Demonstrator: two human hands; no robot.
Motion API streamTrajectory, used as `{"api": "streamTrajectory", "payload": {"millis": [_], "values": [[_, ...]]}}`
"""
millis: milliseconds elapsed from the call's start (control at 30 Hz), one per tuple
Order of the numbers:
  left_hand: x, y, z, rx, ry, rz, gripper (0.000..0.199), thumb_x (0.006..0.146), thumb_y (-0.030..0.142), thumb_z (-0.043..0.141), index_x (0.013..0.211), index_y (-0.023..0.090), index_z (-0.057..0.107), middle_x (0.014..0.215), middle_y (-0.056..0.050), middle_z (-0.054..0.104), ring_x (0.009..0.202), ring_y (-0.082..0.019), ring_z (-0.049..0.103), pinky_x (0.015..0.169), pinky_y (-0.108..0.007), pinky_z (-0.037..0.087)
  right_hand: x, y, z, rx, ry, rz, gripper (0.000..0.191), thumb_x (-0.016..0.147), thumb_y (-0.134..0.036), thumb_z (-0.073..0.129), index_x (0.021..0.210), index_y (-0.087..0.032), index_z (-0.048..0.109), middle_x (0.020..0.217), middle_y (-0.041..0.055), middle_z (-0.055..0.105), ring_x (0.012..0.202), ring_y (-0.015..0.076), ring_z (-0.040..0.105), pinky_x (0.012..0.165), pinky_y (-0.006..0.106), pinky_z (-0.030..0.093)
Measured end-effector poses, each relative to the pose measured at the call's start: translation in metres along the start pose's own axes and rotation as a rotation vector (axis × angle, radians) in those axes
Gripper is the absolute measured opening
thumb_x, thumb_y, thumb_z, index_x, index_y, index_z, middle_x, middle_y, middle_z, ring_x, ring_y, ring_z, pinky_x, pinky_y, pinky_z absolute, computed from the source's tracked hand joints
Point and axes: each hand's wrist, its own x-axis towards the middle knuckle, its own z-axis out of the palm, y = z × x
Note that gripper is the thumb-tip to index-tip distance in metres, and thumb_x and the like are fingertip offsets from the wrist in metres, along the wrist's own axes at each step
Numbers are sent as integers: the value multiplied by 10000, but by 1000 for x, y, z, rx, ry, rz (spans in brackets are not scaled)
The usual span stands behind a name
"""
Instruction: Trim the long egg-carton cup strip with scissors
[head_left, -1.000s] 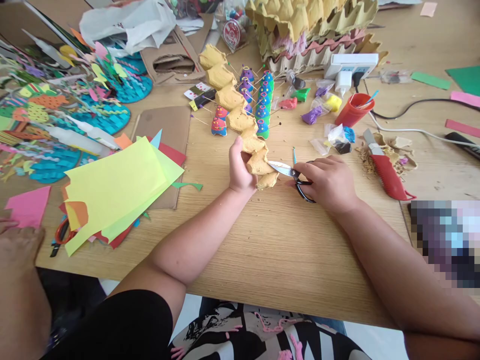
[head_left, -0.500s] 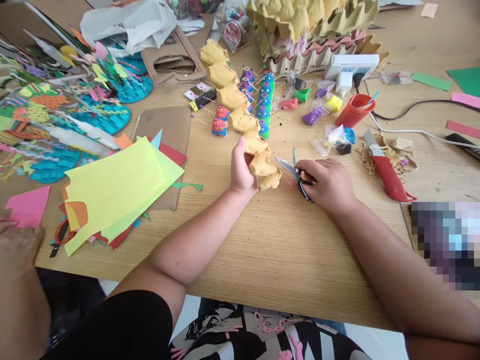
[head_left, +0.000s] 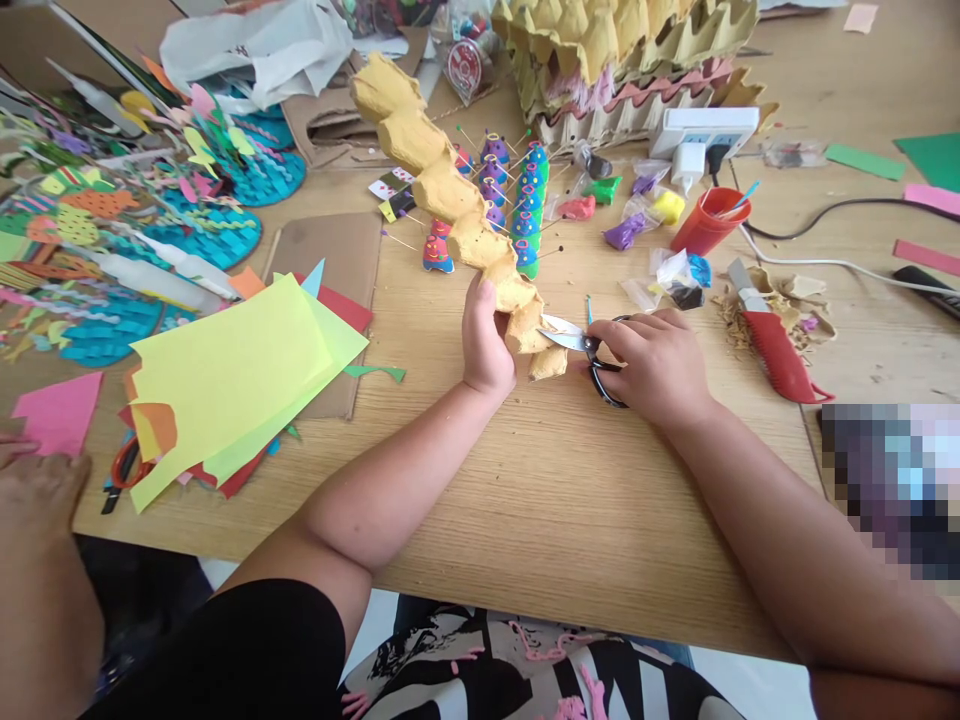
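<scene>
We see a plain, solid black fabric sleeve [head_left: 240, 650] at the lower left of the frame, its rounded hem ending above the elbow, with the forearm and left hand [head_left: 487, 345] bare below it. Along the bottom centre we wear a loose-looking cloth garment [head_left: 480, 690] in bold, irregular patches of black, white and grey, crossed by thin, wavy pink strands or markings, with dark blue fabric [head_left: 660, 650] showing at its edge. Our right hand [head_left: 652, 368] and forearm are bare too.

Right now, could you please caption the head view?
Left hand holds a yellow egg-carton strip; right hand holds black-handled scissors against it.
</scene>
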Motion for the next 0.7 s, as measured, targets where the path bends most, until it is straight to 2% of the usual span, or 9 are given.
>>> {"api": "streamTrajectory", "payload": {"millis": [167,333,500,633,700], "values": [[0,1,1,-10,25,-9,367,865,634,616,1024,321,723,1125,-27,762,1202,-327,589,1010,-447,447,0,-1,-2,5,5,-7,395,1025,-526,533,1099,-206,752,763,70,764,796,246,690,776,364,347],[-1,5,4,29,63,-79,428,837,656,605,1079,322,719,1084,-24,777,1284,-338,565,996,-432,428,0,-1,-2,-15,7,-15,467,1046,-581,492,1079,-203,764,749,73,764,749,232,681,736,359,327],[-1,4,2,35,54,-24,397,850,657,610,1062,338,714,1161,-9,773,1301,-329,578,1001,-426,429,2,-2,-3,-28,8,5,531,1047,-641,455,1031,-213,770,706,63,747,706,219,657,714,352,314],[0,2,0,32,24,13,356,850,634,651,1006,318,706,1096,-14,778,1333,-333,577,1009,-424,442,2,-3,-5,-14,12,12,541,1052,-644,441,1003,-215,766,677,55,729,659,207,641,708,352,329],[0,3,-2,23,18,38,381,842,641,671,1041,319,715,1087,-15,775,1336,-341,579,1023,-434,449,1,-2,-4,9,12,25,530,1048,-641,453,994,-215,765,656,50,712,637,205,632,704,352,342]]}}
